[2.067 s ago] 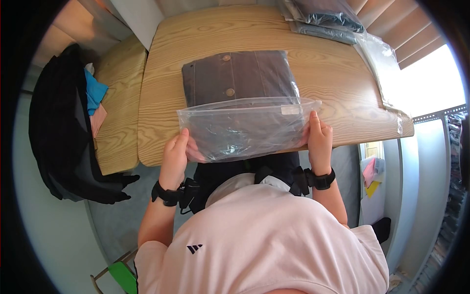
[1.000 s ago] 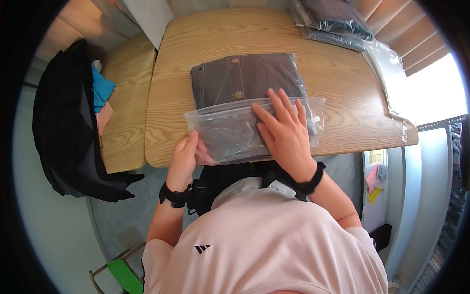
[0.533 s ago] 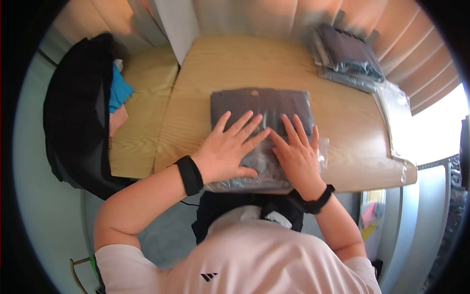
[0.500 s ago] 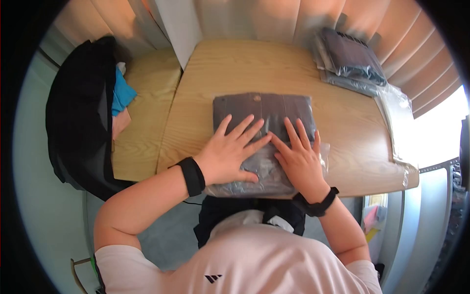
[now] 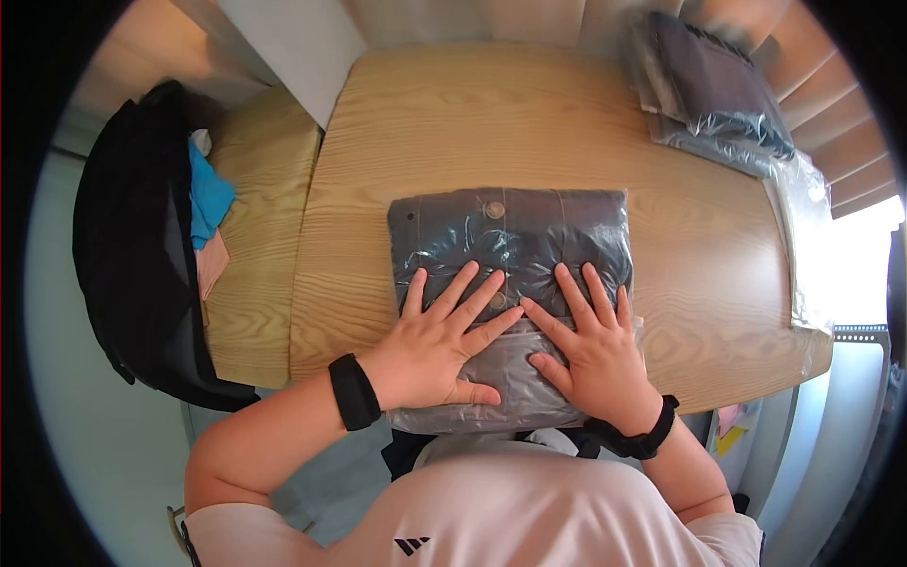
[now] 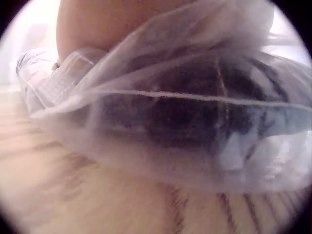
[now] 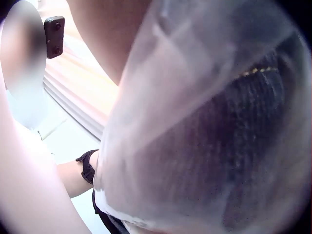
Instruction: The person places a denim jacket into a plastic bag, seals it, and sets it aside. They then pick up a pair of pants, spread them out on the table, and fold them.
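A folded dark denim garment (image 5: 529,227) with brass buttons lies inside a clear plastic bag (image 5: 529,392) at the table's front edge. The bag's open end is folded back over the garment on the near side. My left hand (image 5: 430,350) rests on the package with fingers spread, palm down. Beside it my right hand (image 5: 600,354) lies flat too, fingers spread, index fingertips nearly meeting. In the left wrist view the bag's side (image 6: 161,126) bulges over the wood. Filmy plastic (image 7: 185,122) over ribbed denim fills much of the right wrist view.
Bagged dark garments (image 5: 723,90) are stacked at the back right, beside flat clear bags (image 5: 803,246) along the right edge. A black garment (image 5: 137,236) hangs over the left side table (image 5: 265,236), near blue cloth (image 5: 210,194) and pink cloth (image 5: 212,263).
Both hands held the bag's open end by its corners earlier. That end was folded down, the right hand flattened first, then the left joined it. The view has since shifted closer.
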Motion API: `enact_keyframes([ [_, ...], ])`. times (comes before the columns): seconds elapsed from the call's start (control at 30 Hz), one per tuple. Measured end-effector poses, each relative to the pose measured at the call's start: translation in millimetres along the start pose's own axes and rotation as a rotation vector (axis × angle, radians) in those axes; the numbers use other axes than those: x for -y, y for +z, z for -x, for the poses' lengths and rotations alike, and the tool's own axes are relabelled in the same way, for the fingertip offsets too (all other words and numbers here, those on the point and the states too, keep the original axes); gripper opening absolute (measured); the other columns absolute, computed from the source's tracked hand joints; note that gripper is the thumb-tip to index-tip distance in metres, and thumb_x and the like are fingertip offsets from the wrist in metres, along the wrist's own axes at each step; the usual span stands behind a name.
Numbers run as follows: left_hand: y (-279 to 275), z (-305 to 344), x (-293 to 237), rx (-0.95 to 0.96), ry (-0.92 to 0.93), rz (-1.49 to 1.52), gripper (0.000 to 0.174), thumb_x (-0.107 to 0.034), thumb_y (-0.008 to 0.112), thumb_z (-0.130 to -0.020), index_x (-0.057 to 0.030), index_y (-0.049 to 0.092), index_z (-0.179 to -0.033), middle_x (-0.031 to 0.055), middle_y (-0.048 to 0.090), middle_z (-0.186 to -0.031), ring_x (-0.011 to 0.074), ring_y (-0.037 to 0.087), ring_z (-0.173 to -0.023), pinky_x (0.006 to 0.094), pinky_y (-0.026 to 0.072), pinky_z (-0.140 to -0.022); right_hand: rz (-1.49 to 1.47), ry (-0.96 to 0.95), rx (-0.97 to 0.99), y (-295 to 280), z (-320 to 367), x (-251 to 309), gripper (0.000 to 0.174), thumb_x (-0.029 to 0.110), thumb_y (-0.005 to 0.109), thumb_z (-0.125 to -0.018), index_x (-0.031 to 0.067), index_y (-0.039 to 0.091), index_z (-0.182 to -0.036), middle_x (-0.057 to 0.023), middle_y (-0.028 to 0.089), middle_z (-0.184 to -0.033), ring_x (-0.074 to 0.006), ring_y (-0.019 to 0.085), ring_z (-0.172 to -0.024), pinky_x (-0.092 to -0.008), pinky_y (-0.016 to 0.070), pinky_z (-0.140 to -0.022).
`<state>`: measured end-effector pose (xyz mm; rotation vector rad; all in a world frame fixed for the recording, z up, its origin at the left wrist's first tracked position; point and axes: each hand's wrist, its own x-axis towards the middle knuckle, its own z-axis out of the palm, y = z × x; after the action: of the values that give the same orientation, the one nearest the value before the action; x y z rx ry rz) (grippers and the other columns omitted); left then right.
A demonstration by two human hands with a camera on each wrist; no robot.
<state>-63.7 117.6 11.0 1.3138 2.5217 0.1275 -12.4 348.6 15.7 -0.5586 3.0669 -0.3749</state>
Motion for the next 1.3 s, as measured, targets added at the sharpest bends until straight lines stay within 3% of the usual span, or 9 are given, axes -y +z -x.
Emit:
enact_keyframes([
  [0.4, -2.9, -0.3, -0.2, 0.047, 0.000, -0.028, 0.096, -0.074, 0.048, -0.076, -0.0165, 0.019, -0.148, 0.0190, 0.002, -0.154, 0.0386, -0.001, -0.142, 0.0656, 0.0031, -0.106, -0.120, -0.023, -0.170, 9.6, 12.9, -9.9, 0.050, 0.038, 0.064, -0.082, 0.0222, 0.054, -0.128, -0.0090, 0.037, -0.145, -0.0347, 0.029, -0.135, -0.0576, 0.0257, -0.105],
  [0.53, -7.0, 2.2, -2.4, 0.006, 0.013, -0.025, 0.092, -0.067, 0.052, -0.079, -0.0173, 0.019, -0.148, 0.0180, 0.003, -0.154, 0.0373, 0.000, -0.142, 0.0640, 0.0029, -0.107, -0.196, 0.186, -0.280, 0.7, 54.0, -14.4, 0.056, 0.028, 0.071, -0.077, 0.0153, 0.053, -0.128, -0.0170, 0.036, -0.144, -0.0350, 0.026, -0.137, -0.0512, 0.0206, -0.109],
  [0.6, -13.8, 3.1, -3.2, 0.055, -0.001, -0.013, 0.090, -0.064, 0.055, -0.080, -0.0176, 0.020, -0.148, 0.0177, 0.003, -0.154, 0.0372, -0.001, -0.142, 0.0637, 0.0032, -0.107, -0.168, 0.274, -0.359, 6.9, 74.8, -20.5, 0.060, 0.024, 0.073, -0.076, 0.0116, 0.050, -0.130, -0.0223, 0.042, -0.136, -0.0333, 0.038, -0.129, -0.0454, 0.0321, -0.104],
  [0.67, -24.3, 4.6, -2.5, 0.013, 0.035, -0.025, 0.085, -0.058, 0.057, -0.082, -0.0169, 0.022, -0.148, 0.0190, 0.014, -0.153, 0.0362, 0.007, -0.142, 0.0614, 0.0057, -0.109, -0.745, 0.503, -0.452, 18.3, 85.0, -29.7, 0.057, 0.019, 0.072, -0.079, 0.0068, 0.048, -0.130, -0.0195, 0.056, -0.119, -0.0255, 0.055, -0.108, -0.0350, 0.0449, -0.090],
  [0.73, -47.7, -2.1, -2.0, 0.056, 0.011, 0.263, 0.082, -0.048, 0.062, -0.083, -0.0156, 0.023, -0.147, 0.0211, 0.026, -0.149, 0.0362, 0.014, -0.141, 0.0582, 0.0065, -0.110, -0.962, 0.519, -0.515, 27.9, 86.1, -34.3, 0.054, 0.017, 0.070, -0.081, 0.0032, 0.049, -0.128, -0.0151, 0.059, -0.109, -0.0200, 0.057, -0.098, -0.0299, 0.0463, -0.083],
  [0.77, -56.4, -7.4, -8.4, -0.106, 0.042, 0.240, 0.064, -0.033, 0.063, -0.084, -0.0093, 0.039, -0.138, 0.0227, 0.047, -0.134, 0.0354, 0.038, -0.130, 0.0498, 0.0258, -0.107, -1.183, 0.516, -0.558, 31.8, 85.1, -36.1, 0.050, 0.014, 0.069, -0.082, -0.0003, 0.050, -0.126, -0.0107, 0.063, -0.098, -0.0145, 0.059, -0.087, -0.0248, 0.0478, -0.077],
  [0.9, -105.2, -36.9, -55.5, -0.192, 0.243, 0.459, 0.029, -0.020, 0.057, -0.088, -0.0009, 0.061, -0.110, 0.0119, 0.065, -0.106, 0.0234, 0.060, -0.099, 0.0322, 0.0466, -0.084, -1.374, 0.510, -0.631, 35.0, 76.6, -43.2, 0.035, 0.013, 0.067, -0.085, -0.0036, 0.057, -0.113, -0.0041, 0.064, -0.091, -0.0093, 0.058, -0.081, -0.0220, 0.0461, -0.072],
  [1.13, -75.5, -86.7, -72.9, -0.147, 0.264, 0.480, 0.037, -0.019, 0.057, -0.087, 0.0031, 0.056, -0.116, 0.0207, 0.062, -0.108, 0.0312, 0.060, -0.101, 0.0362, 0.0475, -0.085, -1.692, 0.443, -0.588, 27.9, 66.7, -47.2, 0.017, 0.017, 0.063, -0.089, 0.0006, 0.061, -0.093, 0.0006, 0.060, -0.080, -0.0050, 0.052, -0.070, -0.0195, 0.0407, -0.062],
  [1.3, -77.7, -107.8, -85.7, 0.134, 0.134, 0.497, 0.051, -0.029, 0.063, -0.085, 0.0013, 0.051, -0.123, 0.0185, 0.062, -0.102, 0.0281, 0.060, -0.095, 0.0345, 0.0468, -0.083, -1.607, 0.403, -0.757, 33.1, 56.0, -38.4, 0.016, 0.017, 0.061, -0.091, 0.0015, 0.060, -0.090, 0.0032, 0.057, -0.070, -0.0033, 0.049, -0.064, -0.0179, 0.0361, -0.057],
])
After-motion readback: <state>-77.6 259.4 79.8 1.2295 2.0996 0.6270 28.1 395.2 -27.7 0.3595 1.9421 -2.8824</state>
